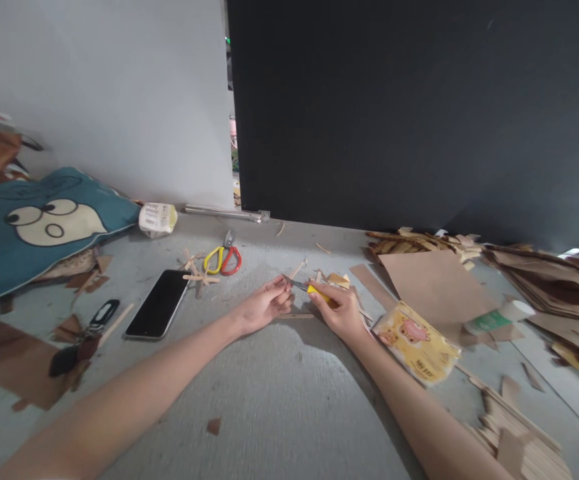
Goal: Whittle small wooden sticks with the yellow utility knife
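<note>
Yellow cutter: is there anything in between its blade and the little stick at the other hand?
No, nothing visible is in the way. The yellow cutter is in the right hand, and its blade points at the left hand, where the stick pokes out. I can't tell if blade and stick touch.

One head-worn view looks forward and down, the hands [342, 311] near its middle.

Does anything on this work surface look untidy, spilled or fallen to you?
Yes, untidy: brown scraps lie scattered, one alone at the near side. At right, a green-and-white container lies on its side by the brown card, rather than upright. I see no spill.
</note>
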`<state>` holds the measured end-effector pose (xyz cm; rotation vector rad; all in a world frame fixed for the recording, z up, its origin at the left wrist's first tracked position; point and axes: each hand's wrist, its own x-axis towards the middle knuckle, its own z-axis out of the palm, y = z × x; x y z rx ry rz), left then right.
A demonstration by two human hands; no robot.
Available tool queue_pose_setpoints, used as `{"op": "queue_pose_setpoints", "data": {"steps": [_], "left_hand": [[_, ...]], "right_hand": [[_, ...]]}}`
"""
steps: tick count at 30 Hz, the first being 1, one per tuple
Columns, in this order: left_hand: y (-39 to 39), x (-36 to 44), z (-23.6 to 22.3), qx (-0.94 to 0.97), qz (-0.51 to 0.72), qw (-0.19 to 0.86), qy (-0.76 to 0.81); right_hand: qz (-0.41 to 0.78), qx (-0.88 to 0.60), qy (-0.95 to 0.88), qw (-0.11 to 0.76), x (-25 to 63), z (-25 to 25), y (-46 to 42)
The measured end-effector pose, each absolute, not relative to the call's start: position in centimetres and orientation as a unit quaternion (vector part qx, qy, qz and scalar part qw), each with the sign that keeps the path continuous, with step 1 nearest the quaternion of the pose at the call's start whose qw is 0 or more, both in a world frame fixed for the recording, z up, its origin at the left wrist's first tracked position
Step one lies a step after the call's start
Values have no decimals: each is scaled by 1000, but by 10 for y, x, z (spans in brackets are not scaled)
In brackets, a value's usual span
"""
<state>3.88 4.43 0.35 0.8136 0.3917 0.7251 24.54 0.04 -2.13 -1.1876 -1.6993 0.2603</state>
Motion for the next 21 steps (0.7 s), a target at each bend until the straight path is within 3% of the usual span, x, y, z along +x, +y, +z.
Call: {"op": "queue_pose_setpoints", "data": {"steps": [7,10,21], "left_hand": [[55,27,9,281,418,845,180],[55,28,5,323,357,856,187],[52,35,-3,416,326,825,199]], "right_hand": [[83,-574,-574,578,264,-31,7],[72,-558,-573,595,267,-32,6],[83,-476,-707,517,255,-25,1]]}}
